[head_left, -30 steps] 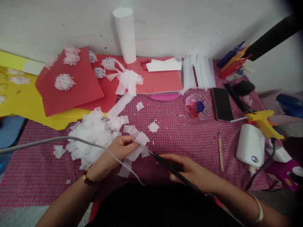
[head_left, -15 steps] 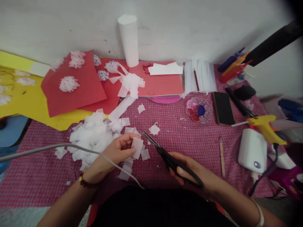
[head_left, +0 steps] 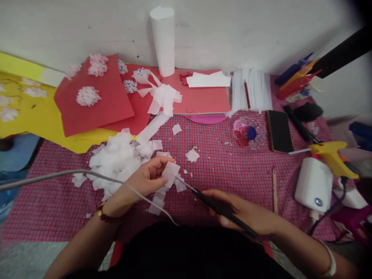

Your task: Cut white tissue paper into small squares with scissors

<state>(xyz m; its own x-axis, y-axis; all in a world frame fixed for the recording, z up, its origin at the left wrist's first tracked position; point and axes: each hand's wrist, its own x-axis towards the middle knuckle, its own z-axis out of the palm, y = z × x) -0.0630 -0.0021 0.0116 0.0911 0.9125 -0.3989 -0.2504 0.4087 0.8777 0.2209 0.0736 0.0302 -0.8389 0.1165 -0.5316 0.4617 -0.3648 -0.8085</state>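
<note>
My left hand (head_left: 149, 178) pinches a small square of thin white paper (head_left: 171, 173) between thumb and fingers. Wrapped round the black handles of a pair of scissors (head_left: 207, 199), my right hand (head_left: 241, 211) holds them with the blades pointing left. The blade tips reach the right edge of the paper square; whether they are cutting it I cannot tell. Beside and behind my left hand lies a heap of cut white paper pieces (head_left: 114, 159). A few loose squares (head_left: 192, 155) are scattered on the checked cloth.
A grey cable (head_left: 84, 171) crosses over my left forearm. At the right are a yellow glue gun (head_left: 331, 153), a white box-shaped device (head_left: 314, 186) and a phone (head_left: 279, 131). Red sheets (head_left: 95, 112) with paper pompoms and a white paper roll (head_left: 163, 42) are at the back.
The scissors have turned edge-on and their tips have moved to the paper square. My left hand has tilted the square slightly. The whole view has shifted a little.
</note>
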